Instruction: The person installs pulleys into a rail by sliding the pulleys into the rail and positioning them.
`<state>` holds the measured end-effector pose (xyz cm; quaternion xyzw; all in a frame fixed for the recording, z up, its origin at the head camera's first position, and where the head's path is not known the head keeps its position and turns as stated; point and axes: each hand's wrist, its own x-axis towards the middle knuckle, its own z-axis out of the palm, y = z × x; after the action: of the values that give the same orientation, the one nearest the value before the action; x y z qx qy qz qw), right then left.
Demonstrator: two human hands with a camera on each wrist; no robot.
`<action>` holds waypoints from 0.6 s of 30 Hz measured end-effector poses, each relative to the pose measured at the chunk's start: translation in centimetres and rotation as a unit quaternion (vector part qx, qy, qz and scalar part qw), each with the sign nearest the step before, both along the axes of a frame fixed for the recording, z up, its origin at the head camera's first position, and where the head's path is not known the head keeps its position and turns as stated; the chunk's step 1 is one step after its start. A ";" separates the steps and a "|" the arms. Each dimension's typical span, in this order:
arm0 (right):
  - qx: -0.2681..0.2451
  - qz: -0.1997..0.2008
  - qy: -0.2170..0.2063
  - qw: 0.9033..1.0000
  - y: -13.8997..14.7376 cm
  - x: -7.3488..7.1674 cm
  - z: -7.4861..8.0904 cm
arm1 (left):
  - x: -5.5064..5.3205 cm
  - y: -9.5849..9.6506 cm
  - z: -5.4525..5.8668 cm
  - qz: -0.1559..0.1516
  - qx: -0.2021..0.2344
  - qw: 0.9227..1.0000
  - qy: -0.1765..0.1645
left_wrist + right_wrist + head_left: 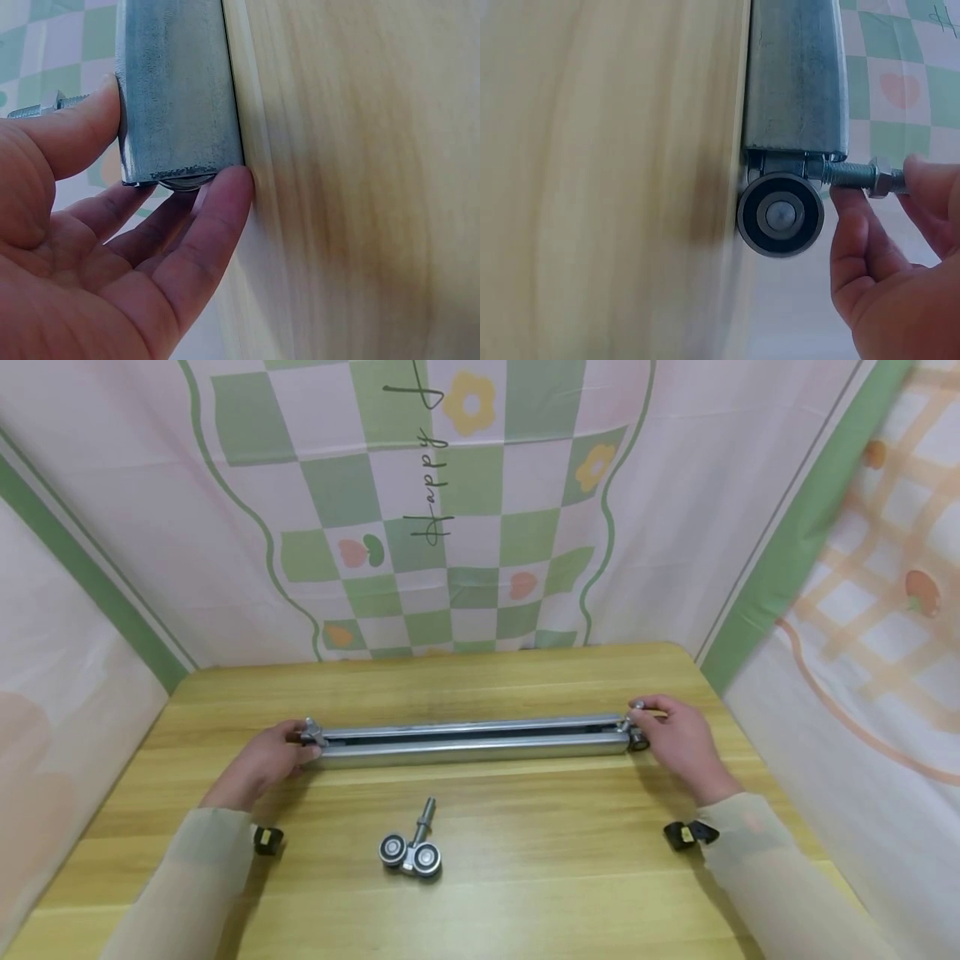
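A long metal channel track [472,750] lies across the table, its slot facing up. At its left end, my left hand [266,760] grips the track, thumb on the side and fingers curled about the end. A threaded bolt [313,731] rises from the slot there; a wheel edge shows at the opening in the left wrist view, the rest hidden inside. At the right end, my right hand [682,743] pinches the bolt [851,175] of a roller trolley. One wheel [781,215] of that trolley sits outside the track's end; part of the trolley is inside.
Another roller trolley [427,858] lies on the wooden table [540,868] in front of the track, bolt angled away. Patterned curtains [480,552] hang behind and at both sides. Black wrist devices [267,841] show beneath both sleeves.
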<state>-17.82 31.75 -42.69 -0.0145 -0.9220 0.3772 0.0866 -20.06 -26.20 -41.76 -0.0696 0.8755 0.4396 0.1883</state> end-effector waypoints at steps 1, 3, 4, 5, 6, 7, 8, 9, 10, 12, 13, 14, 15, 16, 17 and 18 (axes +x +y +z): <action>0.000 0.004 -0.005 1.000 0.1 0.0 0.0 | 0.0 0.0 0.0 0.000 0.000 1.000 0.000; -0.003 0.011 -0.011 1.000 0.4 0.2 0.2 | 0.0 0.0 0.0 -0.002 -0.001 1.000 0.001; -0.004 0.013 -0.013 1.000 0.5 0.3 0.3 | 0.0 0.0 0.0 -0.002 -0.002 1.000 0.002; -0.004 0.013 -0.013 1.000 0.6 0.4 0.4 | 0.0 0.0 0.0 -0.001 -0.001 1.000 0.000; -0.006 0.013 -0.010 1.000 0.7 0.4 0.4 | 0.0 -0.1 0.1 -0.002 -0.002 1.000 0.000; -0.007 0.011 -0.005 1.000 0.8 0.5 0.6 | 0.0 -0.1 0.1 -0.002 -0.002 1.000 -0.001; -0.007 0.009 0.003 1.000 0.8 0.6 0.7 | 0.0 -0.1 0.1 -0.003 -0.003 1.000 -0.001; -0.004 0.006 0.011 1.000 0.8 0.6 0.8 | 0.0 -0.1 0.1 -0.002 -0.003 1.000 -0.001; -0.001 0.004 0.019 1.000 0.7 0.6 0.9 | 0.0 -0.1 0.1 -0.002 -0.001 1.000 -0.001; 0.009 0.003 0.033 0.999 0.6 0.6 1.0 | 0.1 -0.1 0.1 -0.004 0.003 1.000 -0.002; 0.014 0.003 0.036 0.999 0.6 0.6 1.1 | 0.1 -0.2 0.1 -0.004 0.004 1.000 -0.002; 0.017 0.003 0.039 0.999 0.5 0.6 1.2 | 0.0 -0.2 0.1 -0.003 0.006 1.000 -0.002; 0.020 0.003 0.040 0.999 0.4 0.6 1.2 | 0.0 -0.2 0.1 -0.003 0.008 1.000 -0.002; 0.021 0.002 0.042 0.999 0.3 0.6 1.3 | 0.0 -0.2 0.1 -0.003 0.010 1.000 -0.002; 0.024 0.003 0.043 0.999 0.2 0.6 1.3 | 0.0 -0.2 0.0 -0.004 0.009 1.000 0.000; 0.025 0.003 0.045 0.999 0.1 0.6 1.4 | 0.0 -0.2 0.0 -0.004 0.009 1.000 0.001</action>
<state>-17.23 31.84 -41.28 0.0074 -0.9262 0.3549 0.1267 -20.04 -26.38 -41.72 -0.0637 0.8718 0.4468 0.1904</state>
